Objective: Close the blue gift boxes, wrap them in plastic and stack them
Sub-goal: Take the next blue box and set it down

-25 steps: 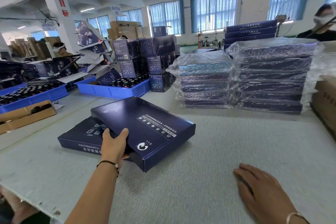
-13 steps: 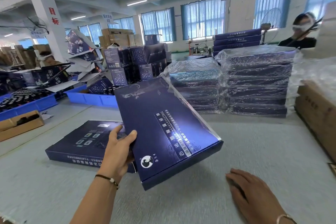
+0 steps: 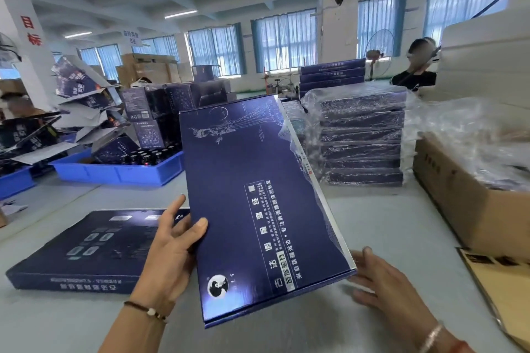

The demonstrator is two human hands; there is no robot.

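Above a pale grey table (image 3: 387,226), seen from the head camera, a flat dark blue gift box (image 3: 258,209) tilts upright, its lid printed with a white line drawing, columns of white Chinese text and a round black-and-white emblem. One left hand (image 3: 172,249) grips its left edge, thumb on the lid. At its lower right corner a right hand (image 3: 384,278) reaches with fingers spread; contact is unclear. Another blue box (image 3: 94,252) lies flat; plastic-wrapped boxes (image 3: 361,137) stand stacked behind.

– What colour was the gift box (image 3: 252,209)?
– Dark navy, with fine white line drawings and white lettering.
– And the crate (image 3: 120,172)?
– Bright blue, on a pale grey desk (image 3: 387,238).
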